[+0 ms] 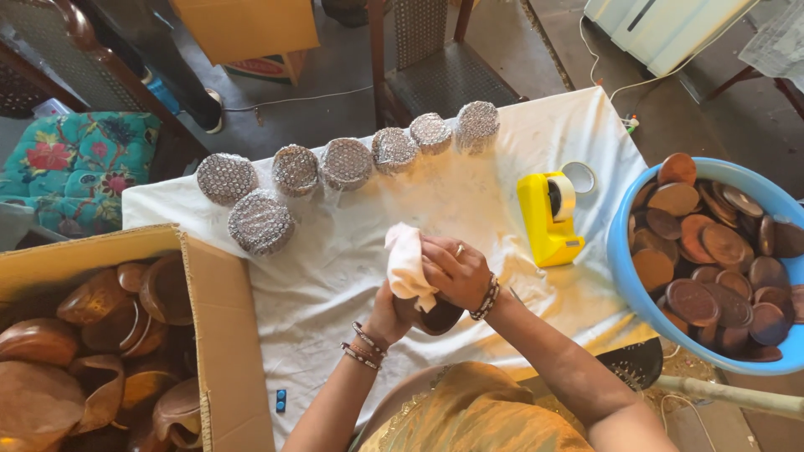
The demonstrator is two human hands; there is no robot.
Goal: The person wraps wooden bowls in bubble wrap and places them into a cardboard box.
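Head view: left hand (388,316) cups small brown clay pot (437,318) at tabletop (335,268) near edge; right hand (452,269) fingers clench pale cloth (408,266) on it. Risk: hard rubbing slips the pot loose, it drops and cracks.

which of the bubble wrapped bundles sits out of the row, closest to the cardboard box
The bubble-wrapped bundle at the left end, lying in front of the row nearer the cardboard box; the other six line up behind it.

Both forearms angled inward, left hand (387,314) beneath, right hand (452,272) curled on top.
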